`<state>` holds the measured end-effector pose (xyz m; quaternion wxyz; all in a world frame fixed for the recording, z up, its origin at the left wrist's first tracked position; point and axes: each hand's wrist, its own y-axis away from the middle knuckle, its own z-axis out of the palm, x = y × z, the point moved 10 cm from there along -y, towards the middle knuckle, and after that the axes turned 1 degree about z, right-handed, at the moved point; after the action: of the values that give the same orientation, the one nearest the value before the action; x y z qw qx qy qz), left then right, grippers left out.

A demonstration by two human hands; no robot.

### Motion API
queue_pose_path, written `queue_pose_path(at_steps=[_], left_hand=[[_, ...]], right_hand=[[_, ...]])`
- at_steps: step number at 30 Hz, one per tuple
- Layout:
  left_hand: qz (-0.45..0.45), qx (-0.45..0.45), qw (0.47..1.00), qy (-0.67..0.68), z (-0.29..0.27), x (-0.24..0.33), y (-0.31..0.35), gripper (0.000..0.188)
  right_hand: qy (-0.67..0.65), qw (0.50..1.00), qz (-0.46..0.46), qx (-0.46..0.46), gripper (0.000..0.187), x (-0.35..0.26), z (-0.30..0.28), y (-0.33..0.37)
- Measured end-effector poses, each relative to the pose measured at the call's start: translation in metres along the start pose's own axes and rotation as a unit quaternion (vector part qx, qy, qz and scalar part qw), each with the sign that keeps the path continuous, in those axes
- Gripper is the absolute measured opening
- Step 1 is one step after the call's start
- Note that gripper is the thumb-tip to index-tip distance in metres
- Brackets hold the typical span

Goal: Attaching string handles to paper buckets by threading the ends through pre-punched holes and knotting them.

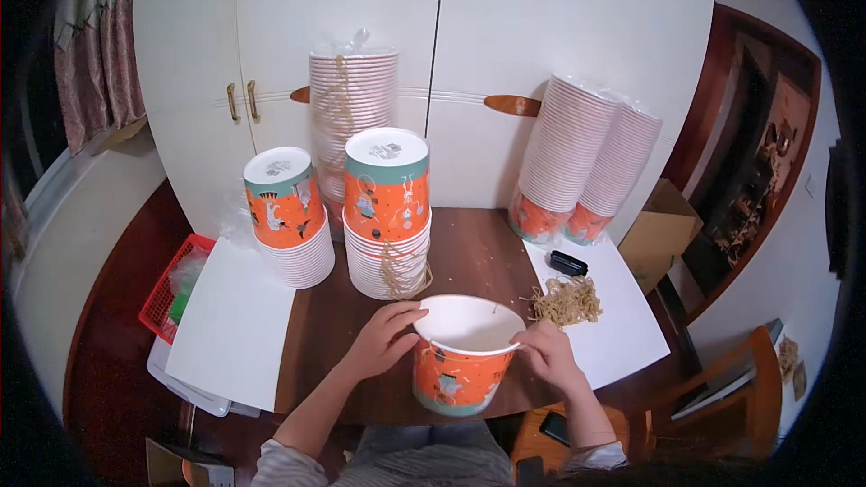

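Upright at the near edge of the table stands a paper bucket, orange with printed figures, a teal base band and a white inside. My left hand grips its rim from the left, fingertips on the edge and thumb against the outer wall. On the opposite side, the fingers of my right hand pinch the rim; what else they may hold is too small to make out. Short bits of string show at the bucket's rim. A tangled heap of tan twine lies just beyond my right hand.
Two upside-down bucket stacks stand ahead, twine hanging on the nearer one. Tall wrapped stacks lean by the white cabinet. A small black object lies near the twine. Left is a red basket; right, a wooden chair.
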<state>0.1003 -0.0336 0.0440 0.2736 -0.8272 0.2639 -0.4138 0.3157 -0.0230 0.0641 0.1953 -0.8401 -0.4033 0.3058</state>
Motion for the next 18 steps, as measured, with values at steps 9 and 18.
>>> queue_pose_path(at_steps=[9,18], left_hand=[[-0.215,-0.005,0.916,0.339,-0.041,-0.063,-0.005,0.010],[-0.298,0.197,0.825,0.439,-0.134,-0.117,-0.116,0.019]], right_hand=[[-0.288,0.950,0.093,0.072,0.023,0.027,-0.003,-0.121],[-0.378,0.896,0.234,0.009,0.025,0.059,0.030,-0.268]])
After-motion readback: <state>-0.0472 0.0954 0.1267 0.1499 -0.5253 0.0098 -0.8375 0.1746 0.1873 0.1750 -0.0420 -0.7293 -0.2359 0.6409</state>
